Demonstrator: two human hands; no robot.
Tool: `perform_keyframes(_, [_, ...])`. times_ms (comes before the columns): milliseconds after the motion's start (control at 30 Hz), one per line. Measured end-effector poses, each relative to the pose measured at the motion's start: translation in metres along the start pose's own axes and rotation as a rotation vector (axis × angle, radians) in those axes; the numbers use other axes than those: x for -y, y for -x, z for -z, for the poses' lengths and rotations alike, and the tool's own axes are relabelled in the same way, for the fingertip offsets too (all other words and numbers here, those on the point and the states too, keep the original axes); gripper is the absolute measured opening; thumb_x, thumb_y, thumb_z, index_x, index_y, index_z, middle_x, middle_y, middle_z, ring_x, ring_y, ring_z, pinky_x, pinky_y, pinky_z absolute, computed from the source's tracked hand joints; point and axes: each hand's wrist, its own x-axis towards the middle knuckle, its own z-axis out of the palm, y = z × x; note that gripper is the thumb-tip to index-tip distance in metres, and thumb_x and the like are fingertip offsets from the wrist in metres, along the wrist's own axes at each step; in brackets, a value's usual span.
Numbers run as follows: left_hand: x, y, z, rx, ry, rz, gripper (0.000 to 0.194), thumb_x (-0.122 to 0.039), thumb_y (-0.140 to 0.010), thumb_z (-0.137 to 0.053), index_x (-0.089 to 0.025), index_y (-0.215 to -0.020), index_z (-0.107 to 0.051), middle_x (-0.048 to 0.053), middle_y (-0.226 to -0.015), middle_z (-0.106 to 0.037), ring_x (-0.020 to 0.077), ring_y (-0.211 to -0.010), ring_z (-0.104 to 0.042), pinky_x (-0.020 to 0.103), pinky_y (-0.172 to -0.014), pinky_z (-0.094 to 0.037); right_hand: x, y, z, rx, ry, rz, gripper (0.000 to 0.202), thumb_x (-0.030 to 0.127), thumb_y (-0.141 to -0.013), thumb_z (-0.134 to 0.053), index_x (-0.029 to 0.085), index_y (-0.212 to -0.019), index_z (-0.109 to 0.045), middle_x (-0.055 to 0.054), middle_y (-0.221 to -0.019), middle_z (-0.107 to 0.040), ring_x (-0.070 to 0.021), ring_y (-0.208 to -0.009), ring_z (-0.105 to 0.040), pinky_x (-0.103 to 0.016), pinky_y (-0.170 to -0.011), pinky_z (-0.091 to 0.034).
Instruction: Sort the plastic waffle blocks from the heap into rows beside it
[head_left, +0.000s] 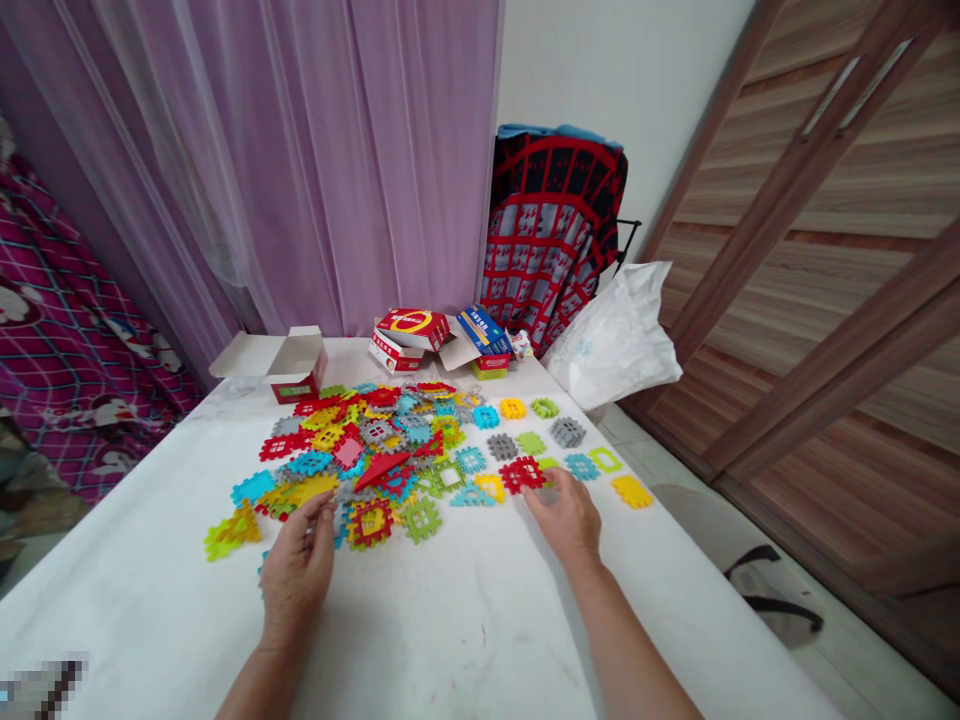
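My left hand [301,555] is at the near edge of a heap of plastic interlocking tiles [346,447] with toothed edges. Its fingers curl together beside grey pieces; what they hold, if anything, is hidden. Over on the right, my right hand [568,517] reaches to a red window-shaped tile [523,474]. Thumb and index finger are apart at its near right edge, and a lime piece lies partly behind the fingers. Between my hands, a red triangular piece [382,468] lies on the heap, with a green square tile [421,519] at the front.
Sorted tiles lie right of the heap, including a yellow tile [631,491] and a grey stack [568,432]. Opened boxes [412,335] stand at the back of the white table [442,640]. A white plastic bag [619,340] sits at the right edge.
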Motion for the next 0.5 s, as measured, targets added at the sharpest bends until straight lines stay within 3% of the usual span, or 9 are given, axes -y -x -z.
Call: perform_keyframes(500, [0.0034,-0.0006,-0.0009,0.019,0.025,-0.01,0.04,-0.053,-0.084,-0.051,-0.023,-0.104,-0.068,0.005,-0.091,-0.077,0.0197,-0.078,-0.074,0.029,-0.07,-0.06,0.0097,0.0012,-0.0041,0.055,0.128,0.076,0.035,0.045,-0.077,-0.067,0.02,-0.101,-0.063,-0.006,-0.092,-0.07,-0.0229,-0.09,-0.061,-0.032,-0.078,-0.044])
